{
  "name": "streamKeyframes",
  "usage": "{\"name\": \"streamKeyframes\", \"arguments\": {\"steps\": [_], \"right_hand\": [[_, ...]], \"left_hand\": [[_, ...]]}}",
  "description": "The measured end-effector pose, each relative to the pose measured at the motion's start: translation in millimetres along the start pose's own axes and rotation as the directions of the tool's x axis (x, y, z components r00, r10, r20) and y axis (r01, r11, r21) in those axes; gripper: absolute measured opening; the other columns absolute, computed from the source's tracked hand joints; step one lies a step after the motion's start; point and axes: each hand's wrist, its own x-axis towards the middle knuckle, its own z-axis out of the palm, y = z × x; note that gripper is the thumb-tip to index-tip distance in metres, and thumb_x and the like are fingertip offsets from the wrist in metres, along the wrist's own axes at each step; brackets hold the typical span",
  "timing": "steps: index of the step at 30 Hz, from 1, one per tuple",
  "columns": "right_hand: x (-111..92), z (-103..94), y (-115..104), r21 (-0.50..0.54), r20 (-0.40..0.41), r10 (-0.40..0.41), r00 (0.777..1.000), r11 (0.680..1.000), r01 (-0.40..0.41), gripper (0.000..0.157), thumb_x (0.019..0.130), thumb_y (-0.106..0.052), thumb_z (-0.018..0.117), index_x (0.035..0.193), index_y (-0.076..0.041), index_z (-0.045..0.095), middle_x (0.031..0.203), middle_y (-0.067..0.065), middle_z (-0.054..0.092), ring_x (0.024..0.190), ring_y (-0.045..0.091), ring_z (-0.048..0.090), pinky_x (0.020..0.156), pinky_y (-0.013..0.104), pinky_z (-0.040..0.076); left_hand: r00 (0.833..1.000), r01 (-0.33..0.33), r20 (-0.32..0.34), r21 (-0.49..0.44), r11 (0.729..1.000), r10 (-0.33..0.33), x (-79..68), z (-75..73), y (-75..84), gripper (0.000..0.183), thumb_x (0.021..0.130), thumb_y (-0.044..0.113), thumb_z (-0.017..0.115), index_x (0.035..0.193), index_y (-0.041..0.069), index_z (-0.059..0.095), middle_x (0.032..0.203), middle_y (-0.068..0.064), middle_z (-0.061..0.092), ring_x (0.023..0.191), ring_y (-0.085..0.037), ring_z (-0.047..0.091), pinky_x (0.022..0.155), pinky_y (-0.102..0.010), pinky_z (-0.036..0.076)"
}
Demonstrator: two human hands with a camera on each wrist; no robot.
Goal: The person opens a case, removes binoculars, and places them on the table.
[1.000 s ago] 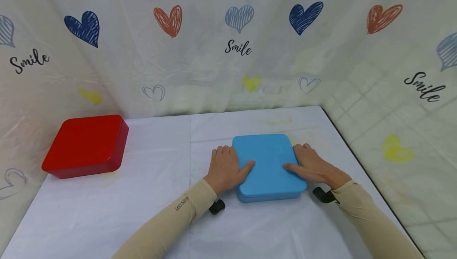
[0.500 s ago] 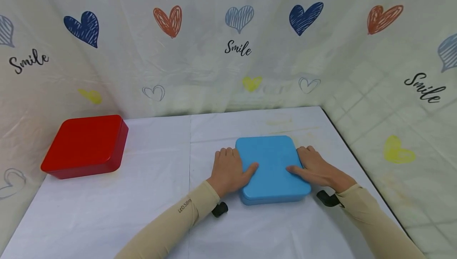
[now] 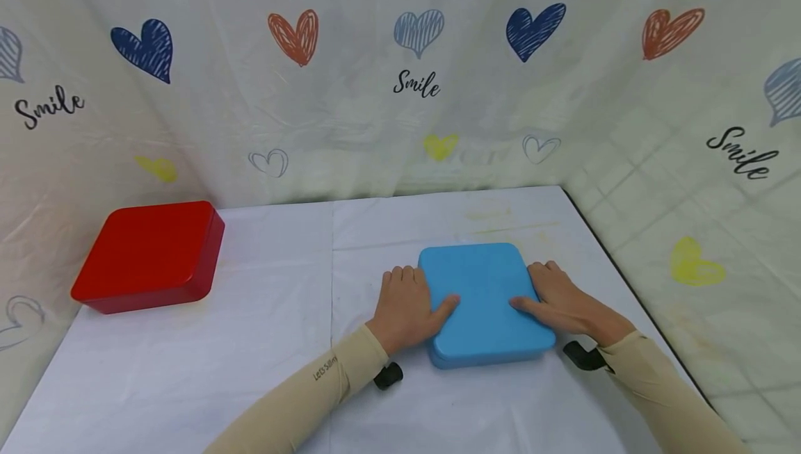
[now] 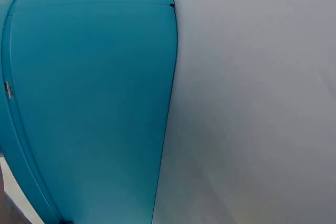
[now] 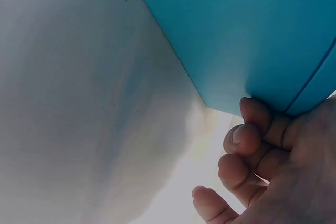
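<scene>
A light-blue rectangular lidded box (image 3: 484, 287) with rounded corners lies on the right half of the table. My left hand (image 3: 407, 308) grips its left side, thumb over the lid. On the opposite side my right hand (image 3: 560, 301) holds the right edge, its thumb also on top and its fingers bent down along the side. The right wrist view shows those curled fingers (image 5: 239, 171) by the corner of the blue wall. From the left wrist, the box's side wall (image 4: 89, 103) and the lid seam fill the left part; the left fingers are mostly hidden.
A red rectangular box (image 3: 150, 252) of similar shape sits at the far left of the white-covered table (image 3: 275, 357). A curtain (image 3: 363, 113) printed with hearts hangs behind and to both sides. The table's dark edge (image 3: 626, 277) runs along the right.
The blue box has slid a little to the right and toward the person, both hands travelling with it. The red box has stayed in place.
</scene>
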Motion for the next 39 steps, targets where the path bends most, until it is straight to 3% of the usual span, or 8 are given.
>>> {"name": "streamKeyframes", "arguments": {"steps": [5, 18, 27, 31, 34, 36, 39], "right_hand": [[-8, -0.5, 1, -0.002, -0.002, 0.008, 1.000, 1.000, -0.008, 0.059, 0.097, -0.044, 0.065, 0.124, 0.007, 0.055, 0.103, 0.010, 0.061, 0.097, 0.022, 0.044, 0.082, 0.037, 0.037], [-22, -1.2, 3, 0.000, -0.007, -0.001, 1.000, 1.000, 0.001, 0.059, 0.096, -0.043, 0.067, 0.124, 0.008, 0.057, 0.100, 0.007, 0.063, 0.095, 0.020, 0.042, 0.079, 0.035, 0.040], [-27, -3.2, 1, 0.005, -0.006, 0.005, 1.000, 1.000, -0.005, 0.047, 0.098, -0.039, 0.065, 0.117, 0.004, 0.061, 0.087, 0.000, 0.059, 0.088, 0.017, 0.042, 0.074, 0.029, 0.037], [-27, -5.0, 2, 0.028, 0.018, 0.027, 0.999, 0.999, -0.027, 0.045, 0.101, -0.040, 0.061, 0.117, 0.002, 0.061, 0.087, 0.000, 0.057, 0.087, 0.016, 0.044, 0.073, 0.029, 0.038], [-26, -6.6, 6, 0.105, 0.040, 0.047, 0.998, 0.993, -0.051, 0.037, 0.105, -0.041, 0.056, 0.100, -0.004, 0.060, 0.079, -0.001, 0.050, 0.078, 0.013, 0.045, 0.068, 0.027, 0.038], [-25, -7.9, 9, 0.167, 0.042, 0.058, 0.997, 0.984, -0.064, 0.037, 0.107, -0.041, 0.053, 0.088, -0.009, 0.056, 0.073, -0.003, 0.043, 0.070, 0.009, 0.043, 0.062, 0.025, 0.036], [-25, -10.7, 12, 0.227, 0.024, 0.071, 0.997, 0.971, -0.075, 0.040, 0.108, -0.042, 0.051, 0.079, -0.014, 0.050, 0.067, -0.005, 0.036, 0.060, 0.007, 0.038, 0.056, 0.024, 0.032]], "left_hand": [[1.000, -0.017, 0.012, 0.010, 1.000, 0.017, -3.2, 2.0, 4.2, 0.071, 0.100, 0.068, 0.043, 0.113, 0.001, 0.058, 0.095, -0.010, 0.060, 0.094, -0.026, 0.053, 0.090, -0.042, 0.042], [0.992, -0.094, -0.080, 0.085, 0.992, 0.101, -16.6, 5.4, 9.1, 0.068, 0.098, 0.070, 0.047, 0.102, 0.004, 0.062, 0.083, -0.006, 0.059, 0.082, -0.022, 0.053, 0.082, -0.038, 0.045], [0.988, -0.127, -0.085, 0.059, 0.990, 0.131, -22.8, 6.9, 8.3, 0.067, 0.097, 0.071, 0.049, 0.098, 0.005, 0.060, 0.079, -0.004, 0.055, 0.077, -0.019, 0.050, 0.076, -0.034, 0.040], [0.991, -0.135, -0.030, -0.024, 0.991, 0.134, -24.0, 5.2, 5.0, 0.069, 0.098, 0.072, 0.047, 0.102, 0.005, 0.060, 0.081, -0.002, 0.053, 0.079, -0.017, 0.047, 0.076, -0.032, 0.037], [0.990, -0.122, 0.057, -0.151, 0.981, 0.132, -22.2, 4.0, -2.1, 0.069, 0.098, 0.072, 0.046, 0.107, 0.004, 0.059, 0.083, 0.000, 0.052, 0.081, -0.015, 0.047, 0.076, -0.031, 0.035], [0.985, -0.091, 0.115, -0.262, 0.961, 0.125, -20.2, 2.5, -8.7, 0.065, 0.098, 0.068, 0.051, 0.108, 0.005, 0.059, 0.085, 0.000, 0.053, 0.083, -0.013, 0.047, 0.077, -0.030, 0.036], [0.977, -0.021, 0.181, -0.427, 0.904, 0.109, -17.0, 1.4, -18.7, 0.055, 0.099, 0.060, 0.057, 0.108, 0.007, 0.059, 0.092, -0.002, 0.058, 0.082, -0.013, 0.051, 0.076, -0.028, 0.042]]}}
